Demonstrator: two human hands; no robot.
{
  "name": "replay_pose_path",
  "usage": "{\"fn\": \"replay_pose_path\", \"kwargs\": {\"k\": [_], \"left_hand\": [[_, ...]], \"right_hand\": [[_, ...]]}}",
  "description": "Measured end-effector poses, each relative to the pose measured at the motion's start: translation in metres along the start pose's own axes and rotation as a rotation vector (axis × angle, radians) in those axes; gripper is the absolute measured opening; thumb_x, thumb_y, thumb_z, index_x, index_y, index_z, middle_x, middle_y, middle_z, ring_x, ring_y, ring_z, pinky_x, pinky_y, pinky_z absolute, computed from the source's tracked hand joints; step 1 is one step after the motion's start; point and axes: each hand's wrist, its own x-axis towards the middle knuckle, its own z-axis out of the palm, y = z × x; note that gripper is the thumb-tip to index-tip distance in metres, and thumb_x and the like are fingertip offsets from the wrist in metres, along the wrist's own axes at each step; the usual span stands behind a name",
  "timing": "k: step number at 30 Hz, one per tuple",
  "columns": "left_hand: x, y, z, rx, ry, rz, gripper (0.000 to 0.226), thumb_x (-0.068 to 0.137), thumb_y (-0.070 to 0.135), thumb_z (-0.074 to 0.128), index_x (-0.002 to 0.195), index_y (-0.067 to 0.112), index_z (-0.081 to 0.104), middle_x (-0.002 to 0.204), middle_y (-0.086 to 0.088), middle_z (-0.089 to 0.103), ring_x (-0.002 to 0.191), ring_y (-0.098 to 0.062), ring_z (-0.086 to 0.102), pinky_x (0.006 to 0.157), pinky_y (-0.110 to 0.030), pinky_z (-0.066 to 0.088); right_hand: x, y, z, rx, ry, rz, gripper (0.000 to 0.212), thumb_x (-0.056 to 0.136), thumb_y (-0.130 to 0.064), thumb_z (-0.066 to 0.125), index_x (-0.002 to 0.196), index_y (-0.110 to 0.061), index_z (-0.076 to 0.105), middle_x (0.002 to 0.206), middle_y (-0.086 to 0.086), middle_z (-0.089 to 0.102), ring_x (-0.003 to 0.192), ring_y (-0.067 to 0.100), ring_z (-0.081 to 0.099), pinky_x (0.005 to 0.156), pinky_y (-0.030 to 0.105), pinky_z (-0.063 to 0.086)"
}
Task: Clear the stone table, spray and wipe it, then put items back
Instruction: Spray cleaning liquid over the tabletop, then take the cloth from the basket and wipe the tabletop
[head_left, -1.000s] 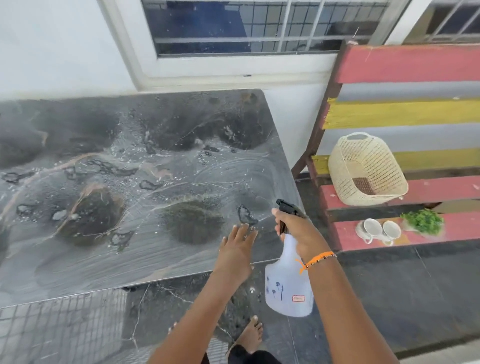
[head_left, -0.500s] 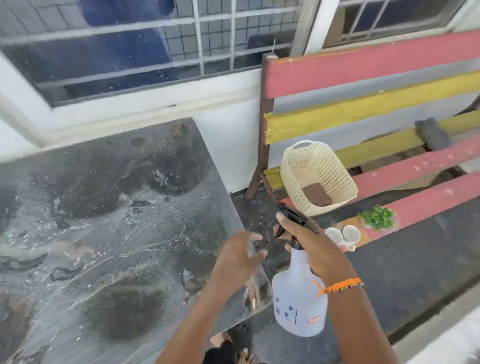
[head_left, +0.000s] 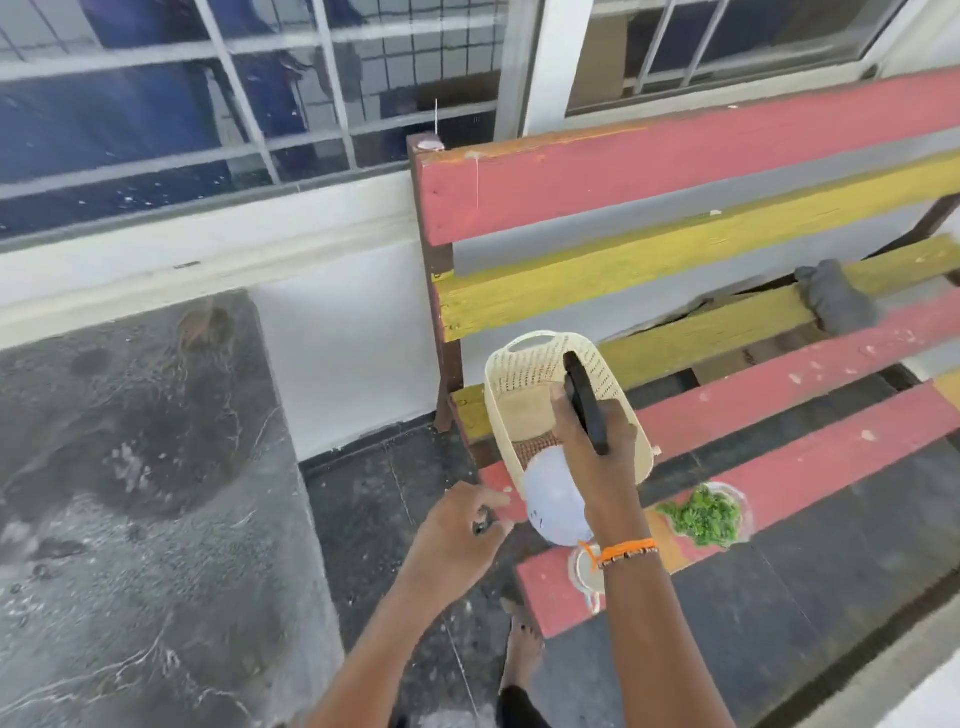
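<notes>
Right hand (head_left: 592, 431) grips spray bottle (head_left: 553, 506) by neck, carried over bench (head_left: 727, 410) beside basket (head_left: 524, 379); likely for set-down. Left hand (head_left: 457, 530) empty, fingers loosely curled. Table (head_left: 130, 493) at left: bare, wet, likely awaiting wipe. Grey cloth (head_left: 836, 301) far right on bench.

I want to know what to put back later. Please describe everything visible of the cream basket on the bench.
The cream basket looks like woven-pattern plastic, rectangular with rounded corners and a slot handle in its far rim. It sits tilted on the slatted bench, near the bench's left end, its opening facing the camera. Inside, a tan patch and a brown meshed patch show. The right hand, holding the spray bottle, covers its near side; contact cannot be judged.
</notes>
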Motion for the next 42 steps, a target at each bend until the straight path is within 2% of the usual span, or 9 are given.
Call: {"fn": "replay_pose_path", "kwargs": {"k": [3,9,12,20,25,29,32,36,42], "left_hand": [[0.034,0.012,0.019,-0.057,0.054,-0.090,0.021,0.089,0.032,0.053,0.109,0.034,0.057,0.106,0.020,0.052,0.090,0.012,0.049,0.067,-0.003,0.035],[0.093,0.026,0.047,-0.142,0.164,-0.236,0.019,0.089,0.025,0.055,0.108,0.025,0.061,0.103,0.015,0.057,0.087,0.007,0.052,0.062,-0.003,0.036],[0.116,0.029,0.057,-0.156,0.185,-0.279,0.018,0.089,0.023,0.054,0.106,0.025,0.060,0.100,0.016,0.055,0.083,0.009,0.050,0.060,-0.003,0.037],[0.146,0.032,0.072,-0.198,0.198,-0.303,0.017,0.089,0.022,0.053,0.095,0.038,0.055,0.104,0.018,0.054,0.084,0.015,0.049,0.063,-0.001,0.039],[0.151,0.029,0.075,-0.266,0.190,-0.339,0.021,0.088,0.022,0.053,0.104,0.034,0.059,0.113,0.015,0.058,0.098,-0.002,0.054,0.081,-0.018,0.037],[0.152,0.024,0.076,-0.278,0.198,-0.356,0.020,0.088,0.020,0.052,0.094,0.040,0.055,0.110,0.017,0.057,0.092,0.005,0.052,0.073,-0.011,0.036],[0.152,0.019,0.078,-0.280,0.202,-0.357,0.020,0.089,0.020,0.052,0.095,0.039,0.055,0.108,0.019,0.057,0.090,0.012,0.050,0.069,-0.008,0.036],[0.150,0.009,0.081,-0.276,0.200,-0.370,0.024,0.089,0.020,0.053,0.091,0.044,0.053,0.102,0.025,0.055,0.088,0.016,0.050,0.067,-0.006,0.038],[0.145,0.004,0.082,-0.287,0.196,-0.362,0.023,0.090,0.022,0.053,0.089,0.045,0.052,0.104,0.023,0.054,0.089,0.014,0.050,0.063,-0.006,0.041]], "right_hand": [[0.058,0.016,-0.004,-0.284,-0.092,-0.220,0.040,0.085,-0.030,0.067,0.058,-0.013,0.043,0.056,0.004,0.038,0.062,0.024,0.041,0.062,0.031,0.029],[0.158,0.060,-0.004,-0.439,-0.170,-0.198,0.008,0.080,-0.008,0.066,0.084,-0.011,0.060,0.088,0.002,0.043,0.072,0.020,0.048,0.071,0.025,0.037],[0.187,0.087,0.005,-0.403,-0.241,-0.174,0.020,0.080,0.000,0.063,0.097,-0.009,0.063,0.093,0.001,0.044,0.077,0.017,0.048,0.070,0.015,0.033],[0.218,0.133,0.032,-0.380,-0.462,-0.101,0.033,0.076,0.012,0.054,0.100,-0.009,0.061,0.093,0.003,0.046,0.075,0.013,0.049,0.067,0.007,0.031],[0.210,0.160,0.029,-0.386,-0.576,-0.044,0.041,0.079,0.015,0.049,0.101,-0.020,0.053,0.107,0.006,0.049,0.095,0.019,0.051,0.084,0.023,0.043],[0.208,0.179,0.020,-0.362,-0.438,0.078,0.063,0.081,0.016,0.040,0.137,-0.014,0.036,0.136,0.006,0.038,0.117,0.018,0.045,0.096,0.029,0.042],[0.211,0.201,0.012,-0.573,-0.516,0.204,0.066,0.081,0.015,0.033,0.143,-0.008,0.028,0.147,0.013,0.031,0.132,0.031,0.034,0.112,0.041,0.030],[0.215,0.225,0.011,-0.922,-0.730,0.155,0.061,0.084,0.010,0.037,0.142,-0.005,0.027,0.148,0.014,0.029,0.131,0.037,0.029,0.108,0.041,0.027],[0.212,0.228,0.013,-1.212,-0.608,-0.011,0.028,0.087,-0.006,0.051,0.115,-0.003,0.054,0.122,0.016,0.049,0.118,0.035,0.037,0.094,0.041,0.038]]}}
